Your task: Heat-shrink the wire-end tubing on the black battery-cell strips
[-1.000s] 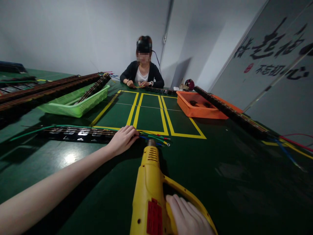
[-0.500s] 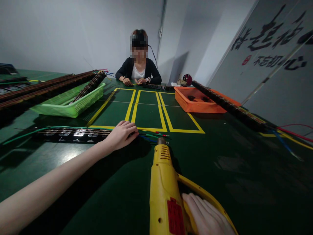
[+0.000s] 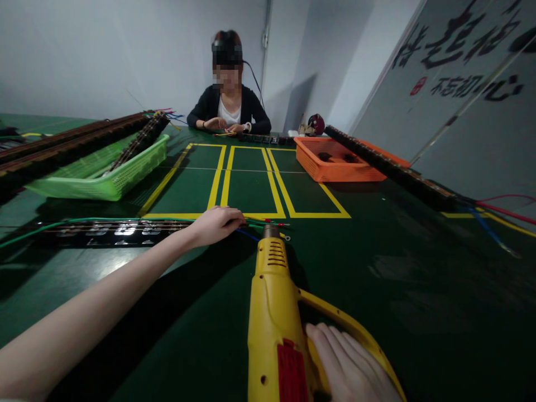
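While left fingers (image 3: 229, 215) hold the wires (image 3: 268, 224), right fingers (image 3: 333, 349) gripping the heat gun (image 3: 272, 296) have nudged it closer.

assembly workshop, taped green workbench (image 3: 419, 290), parts baskets (image 3: 330, 167)

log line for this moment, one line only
left hand: on end of black strip | right hand: gripping yellow heat gun | nozzle: at coloured wires | far end: seated person

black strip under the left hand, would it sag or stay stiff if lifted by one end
Probably sags: the black strip is very long and thin, lying flat. Its loose wire ends past the left hand would likely flop and trail.
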Demonstrator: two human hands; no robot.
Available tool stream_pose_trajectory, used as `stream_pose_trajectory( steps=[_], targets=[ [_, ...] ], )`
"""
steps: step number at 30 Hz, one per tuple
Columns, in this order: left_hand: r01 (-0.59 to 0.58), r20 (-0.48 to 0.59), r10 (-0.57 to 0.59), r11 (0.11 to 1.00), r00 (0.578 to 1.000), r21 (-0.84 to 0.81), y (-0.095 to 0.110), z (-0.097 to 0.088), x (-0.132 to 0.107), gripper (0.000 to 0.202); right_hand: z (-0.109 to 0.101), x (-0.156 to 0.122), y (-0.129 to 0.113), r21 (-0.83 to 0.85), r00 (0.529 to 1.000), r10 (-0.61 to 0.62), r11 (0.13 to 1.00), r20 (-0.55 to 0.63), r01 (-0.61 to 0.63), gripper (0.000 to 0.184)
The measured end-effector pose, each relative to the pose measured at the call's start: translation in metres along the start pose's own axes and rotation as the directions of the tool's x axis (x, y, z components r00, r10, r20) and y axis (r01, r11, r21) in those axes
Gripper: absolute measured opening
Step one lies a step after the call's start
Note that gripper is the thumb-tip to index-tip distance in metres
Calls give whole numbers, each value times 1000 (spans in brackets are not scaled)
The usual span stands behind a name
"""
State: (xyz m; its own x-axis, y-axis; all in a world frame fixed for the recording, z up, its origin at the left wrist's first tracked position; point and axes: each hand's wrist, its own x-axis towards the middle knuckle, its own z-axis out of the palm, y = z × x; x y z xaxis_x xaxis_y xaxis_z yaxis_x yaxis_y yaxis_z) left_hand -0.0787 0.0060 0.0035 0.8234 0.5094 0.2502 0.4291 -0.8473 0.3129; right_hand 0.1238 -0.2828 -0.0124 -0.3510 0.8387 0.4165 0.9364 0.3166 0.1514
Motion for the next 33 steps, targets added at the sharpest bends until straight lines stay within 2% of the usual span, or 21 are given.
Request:
stream_pose_trajectory(
  steps=[6,12,14,19,25,28,33],
  targets=[
    [133,26,-133,991,991,-8,2,-1,-2,22,1,29,-24,-22,994,-5,1000,-106,2,51],
    [43,-111,-31,993,993,111,1,11,-8,23,8,37,-39,47,986,95,995,-137,-89,52],
    [50,-169,-21,984,985,169,5,16,-11,22,9,36,-40,73,986,105,993,-130,-96,50],
    [178,-331,-96,958,939,227,18,30,-15,21,8,35,-36,115,984,130,987,-120,-116,45],
    [197,-349,-115,957,930,211,22,32,-17,22,0,35,-23,124,989,127,985,-77,-117,38],
    [184,-348,-106,963,931,198,22,31,-17,20,-5,34,-15,95,988,124,989,-96,-115,45],
    [137,-345,-53,965,937,224,22,29,-17,20,-11,24,-1,53,991,82,996,-103,-77,69]
  ],
)
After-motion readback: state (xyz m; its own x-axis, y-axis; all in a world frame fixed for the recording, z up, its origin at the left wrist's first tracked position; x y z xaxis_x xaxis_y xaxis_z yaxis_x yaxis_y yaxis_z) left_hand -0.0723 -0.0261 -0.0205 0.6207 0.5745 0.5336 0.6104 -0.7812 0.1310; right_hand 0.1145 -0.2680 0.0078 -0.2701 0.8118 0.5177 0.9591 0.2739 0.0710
